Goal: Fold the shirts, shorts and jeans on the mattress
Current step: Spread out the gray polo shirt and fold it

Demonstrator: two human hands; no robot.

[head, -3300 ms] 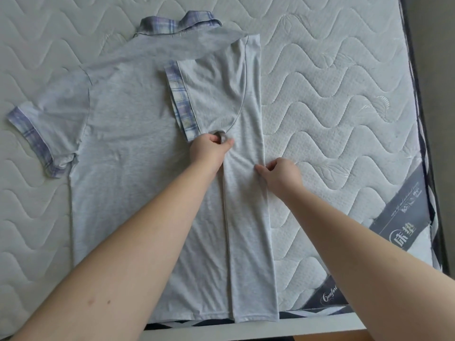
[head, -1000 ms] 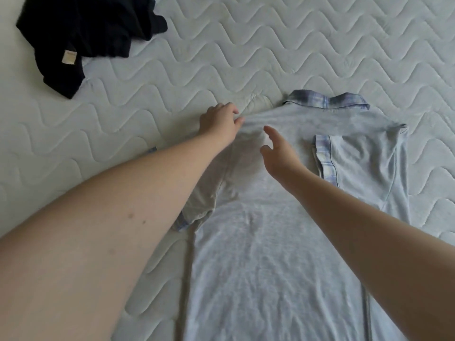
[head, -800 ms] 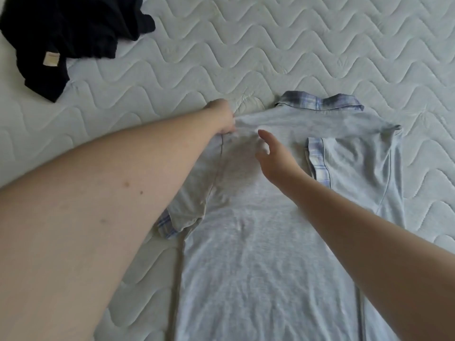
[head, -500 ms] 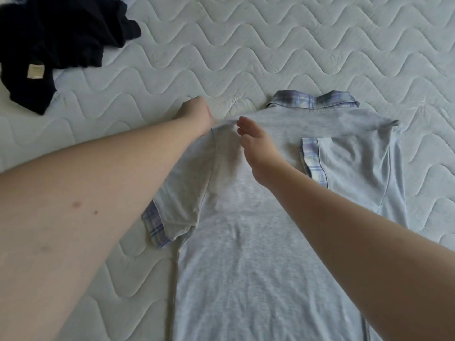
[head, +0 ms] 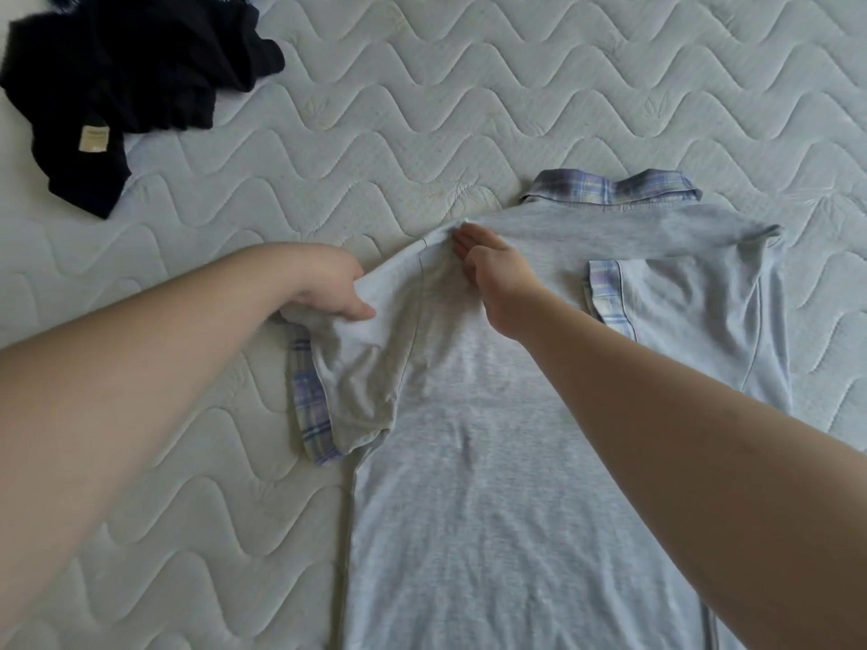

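Two bare, sleeveless forearms (head: 657,415)

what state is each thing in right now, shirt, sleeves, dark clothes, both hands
grey shirt: flat on the mattress, half folded
right sleeve: folded in over the body
left sleeve: lifted, not folded in yet
left hand: grips the left sleeve
right hand: fingers straight, pressing the shirt by the shoulder
dark clothes: crumpled, unfolded

Left hand (head: 328,293) grip closed, pinching; right hand (head: 492,269) flat, fingers straight.
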